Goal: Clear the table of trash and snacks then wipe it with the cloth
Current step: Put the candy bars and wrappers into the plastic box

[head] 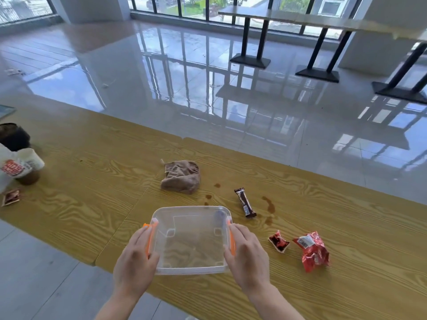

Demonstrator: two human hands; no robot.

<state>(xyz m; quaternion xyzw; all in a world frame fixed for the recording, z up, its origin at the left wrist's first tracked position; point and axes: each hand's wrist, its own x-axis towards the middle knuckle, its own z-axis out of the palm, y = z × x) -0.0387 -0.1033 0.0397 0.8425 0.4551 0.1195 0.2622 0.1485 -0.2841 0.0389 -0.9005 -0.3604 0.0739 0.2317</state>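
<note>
A clear plastic box (189,239) with orange side clips rests near the front edge of the wooden table (92,176). My left hand (136,262) grips its left side and my right hand (247,257) grips its right side. The box looks empty. Behind it lies a crumpled brown cloth (181,176). To the right lie a dark snack bar (245,202), a small torn red sachet (279,241) and a crumpled red wrapper (313,251). Brown spill stains (269,204) mark the table around the bar.
At the far left stand a white paper bag with red print (17,166), a dark cup (13,136) behind it, and a torn sachet (11,197). Beyond the table is shiny tiled floor, with black-legged tables (318,21) by the windows.
</note>
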